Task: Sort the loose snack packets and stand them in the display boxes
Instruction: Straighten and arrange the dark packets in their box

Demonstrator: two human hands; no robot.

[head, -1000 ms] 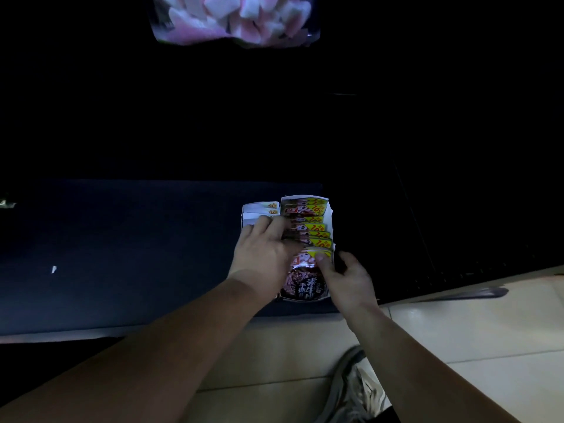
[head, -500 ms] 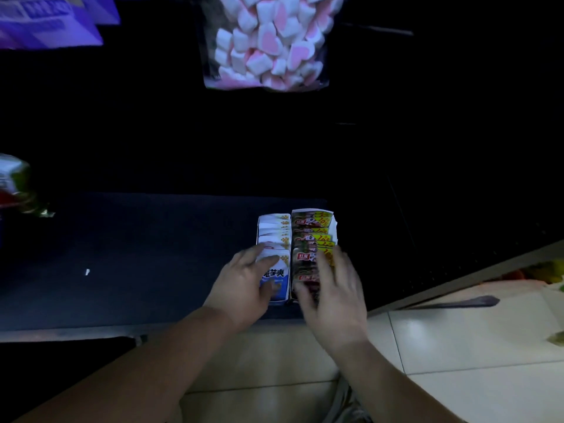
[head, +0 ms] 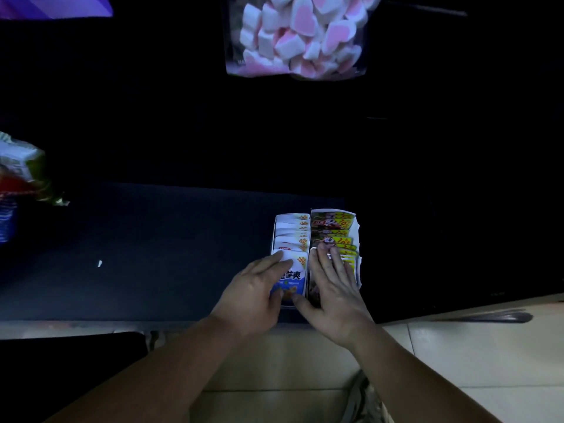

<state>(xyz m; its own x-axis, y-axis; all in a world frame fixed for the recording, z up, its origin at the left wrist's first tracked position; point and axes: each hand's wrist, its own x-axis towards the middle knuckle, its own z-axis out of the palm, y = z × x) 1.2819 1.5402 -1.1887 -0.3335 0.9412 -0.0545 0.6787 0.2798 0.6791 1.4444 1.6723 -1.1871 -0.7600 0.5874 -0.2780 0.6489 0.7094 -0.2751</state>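
White-and-blue front packet is standing in the left display box on the dark counter, the left hand gripping it between fingers and thumb, while the right hand is lying open, pressing straight-fingered on the yellow-tagged packets in the adjoining right display box.

Two hands work here, the left hand and the right hand. They meet at two cardboard display boxes, the left display box and the right display box. About seven white-and-blue packets can be counted in the first. At least six dark packets with yellow corners show in the second, and more may lie hidden under the fingers. Also in view are one clear marshmallow bag of pink-and-white hearts, one purple package, one crinkled snack bag and one small white scrap.
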